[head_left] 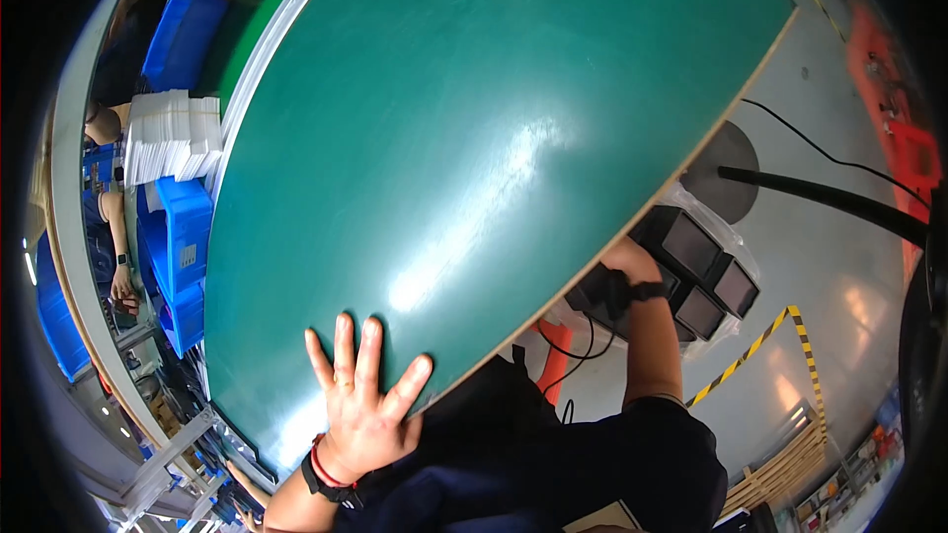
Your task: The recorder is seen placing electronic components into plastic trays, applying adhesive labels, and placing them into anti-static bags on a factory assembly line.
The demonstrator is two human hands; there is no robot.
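Packages noted: a clear plastic bag (726, 237) beneath the right edge of the desk (474, 138), holding several small black square boxes (703, 271) set side by side. A stack of flat white packs or sheets (170, 136) stands beyond the left edge, above blue plastic bins (183, 247). One bin carries a small pale rectangular label (188, 257). No screens or signs are visible.

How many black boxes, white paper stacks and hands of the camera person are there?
Black boxes: 3
White paper stack: 1
Person's own hands, left hand flat on the green table, right hand at the boxes: 2
Total: 6
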